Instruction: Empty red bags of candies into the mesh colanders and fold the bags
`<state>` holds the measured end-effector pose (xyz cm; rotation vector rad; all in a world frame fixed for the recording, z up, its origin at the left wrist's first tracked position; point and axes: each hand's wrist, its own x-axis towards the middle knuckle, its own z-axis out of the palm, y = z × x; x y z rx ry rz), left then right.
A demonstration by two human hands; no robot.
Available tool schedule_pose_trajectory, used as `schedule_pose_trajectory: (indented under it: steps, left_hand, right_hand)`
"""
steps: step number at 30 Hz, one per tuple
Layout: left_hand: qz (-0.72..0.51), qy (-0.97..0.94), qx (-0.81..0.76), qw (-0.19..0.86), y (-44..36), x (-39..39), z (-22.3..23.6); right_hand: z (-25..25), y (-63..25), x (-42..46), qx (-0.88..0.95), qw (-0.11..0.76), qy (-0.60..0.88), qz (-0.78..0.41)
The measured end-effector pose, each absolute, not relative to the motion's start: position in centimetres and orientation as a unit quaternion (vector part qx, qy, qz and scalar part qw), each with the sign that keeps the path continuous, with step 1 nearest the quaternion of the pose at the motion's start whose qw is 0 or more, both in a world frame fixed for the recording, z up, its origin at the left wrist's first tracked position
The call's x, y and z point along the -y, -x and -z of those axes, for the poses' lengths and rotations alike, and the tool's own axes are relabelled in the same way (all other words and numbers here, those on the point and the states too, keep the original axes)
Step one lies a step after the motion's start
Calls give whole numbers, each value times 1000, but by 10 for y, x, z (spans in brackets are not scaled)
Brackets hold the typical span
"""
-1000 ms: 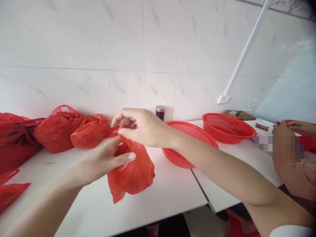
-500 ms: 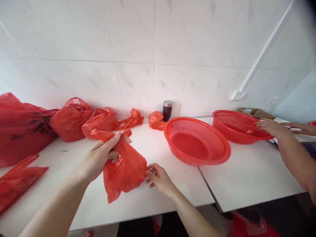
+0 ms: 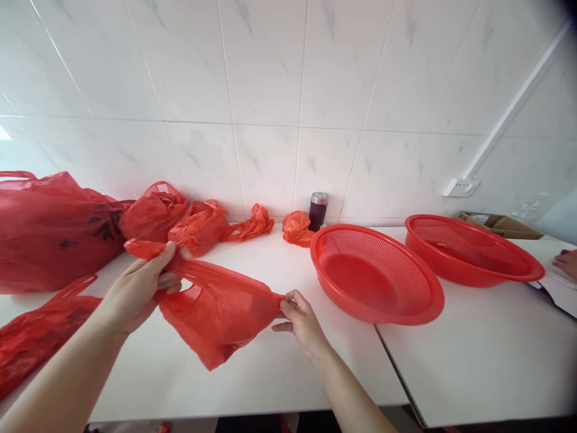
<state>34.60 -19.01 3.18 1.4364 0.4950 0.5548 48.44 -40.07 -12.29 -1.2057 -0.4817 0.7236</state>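
Red film stretches between the two hands I am watching from my end: a thin plastic carrier bag (image 3: 229,313) over the white table (image 3: 270,385), its long axis running from the left hand (image 3: 139,294) at the handle end across to the right hand (image 3: 304,325) at the opposite tip. The left is closed round the gathered handles; the right pinches the tip between thumb and finger. A bulge sits nearer the right hand, but I cannot tell what makes it. Off to the left lies a flatter red bag (image 3: 49,328), lumpy contents showing through. Beyond the right hand, near it, stands a perforated red colander (image 3: 345,300); farther right, I make out a small red piece inside a second colander (image 3: 455,270). Past these I see a large printed bag (image 3: 54,252), a metal-capped flask (image 3: 318,213) and an open cardboard box (image 3: 516,228).
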Motion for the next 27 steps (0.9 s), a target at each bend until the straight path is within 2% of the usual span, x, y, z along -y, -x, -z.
schedule_pose_trajectory:
  steps: [13, 18, 22, 27]
  left_hand:
    - [-171, -682, -176, 689, -369, 212, -26]
    - [-110, -735, -158, 651, -375, 218, -19]
    - [-52, -753, -137, 641, -379, 231, -20]
    - [-63, -706, -74, 701, -379, 231, -24]
  right_hand:
    - [128, -493, 409, 203, 698, 654, -211]
    - [63, -489, 404, 305, 674, 666, -94]
    - [6, -483, 386, 433, 654, 604, -141]
    - [-13, -473, 392, 441, 686, 577, -45]
